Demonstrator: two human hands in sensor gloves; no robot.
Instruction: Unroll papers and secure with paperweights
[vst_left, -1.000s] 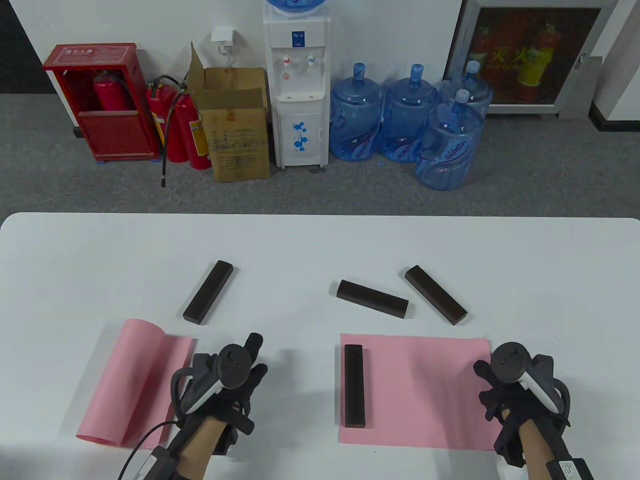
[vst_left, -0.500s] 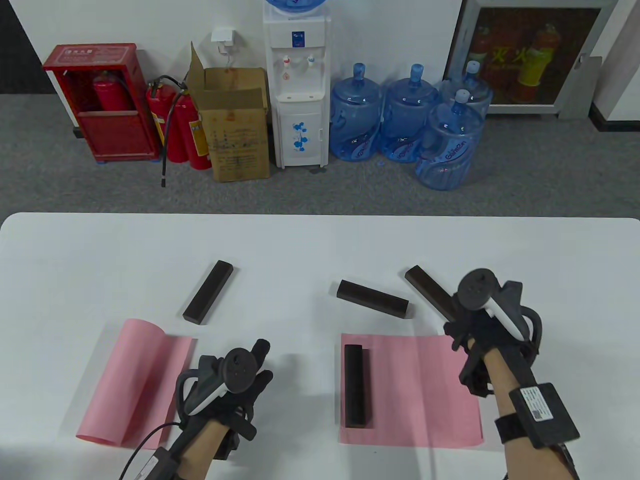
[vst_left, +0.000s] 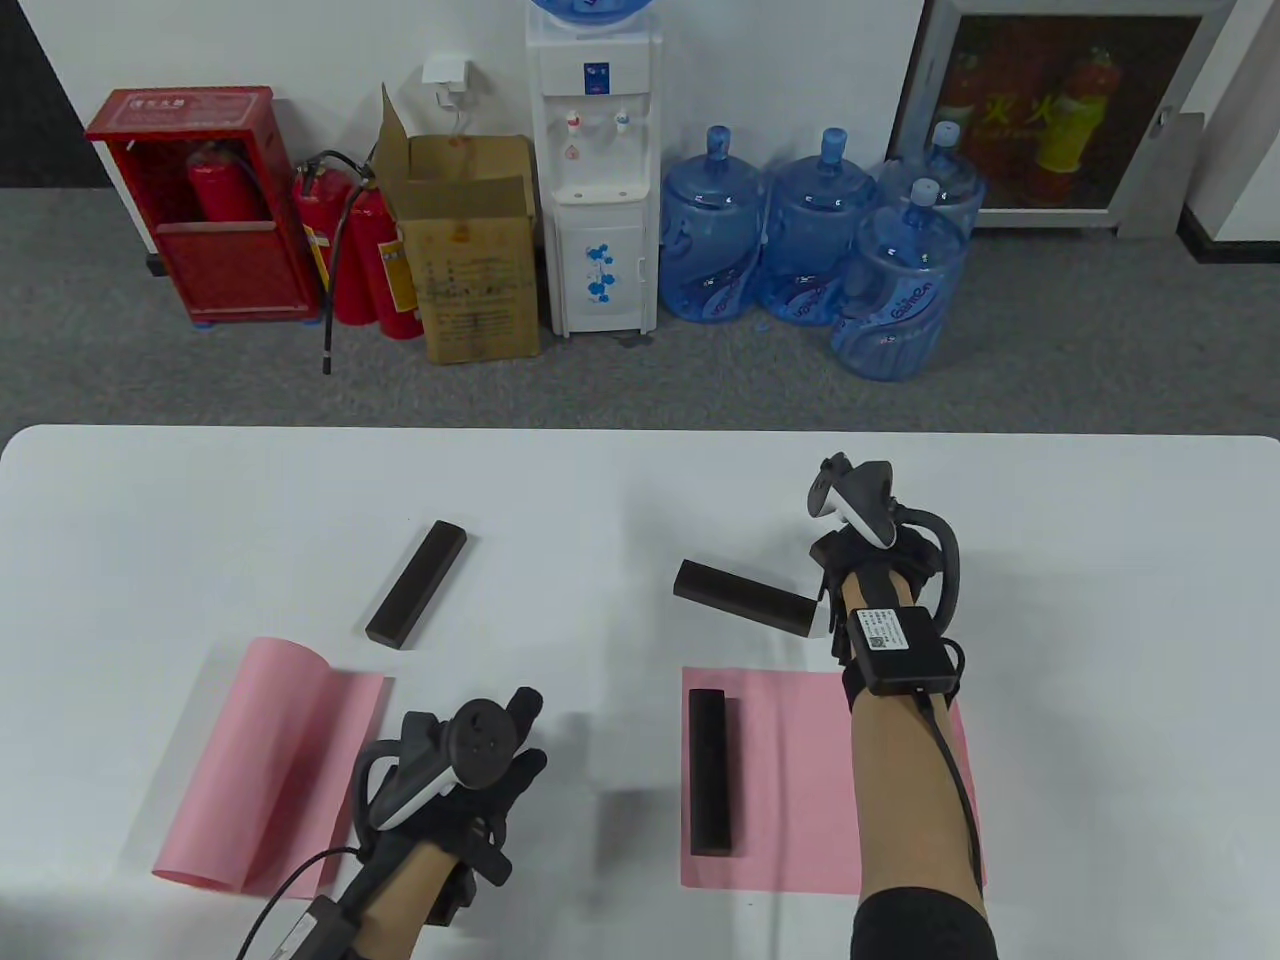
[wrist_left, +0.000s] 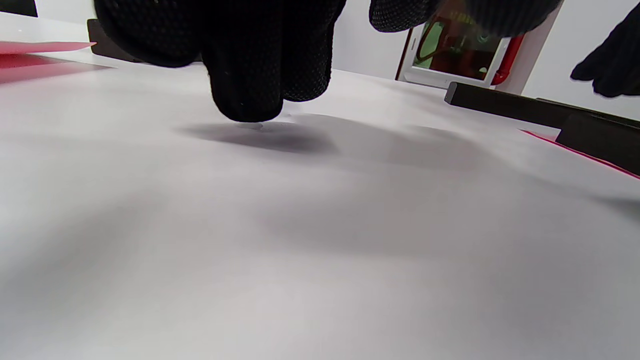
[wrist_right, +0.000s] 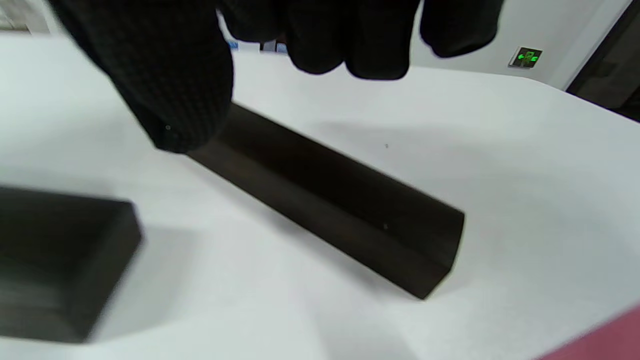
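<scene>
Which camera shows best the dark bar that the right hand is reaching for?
The right wrist view: the dark wooden paperweight bar lies full length under the right hand. The table view hides it beneath that hand. The left wrist view does not clearly show it.

1. Far-right paperweight (wrist_right: 325, 200) is fully hidden under the right hand (vst_left: 880, 560) in table view.
2. Flat pink paper (vst_left: 800, 770): right part is covered by the forearm.
3. Wrist view can't show if the thumb (wrist_right: 170, 100) touches the paperweight.

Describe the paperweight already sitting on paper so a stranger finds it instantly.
On the white table, find the flat pink sheet on the right. The dark bar lies along its left edge; it alone rests on paper, the others lie on bare table.
</scene>
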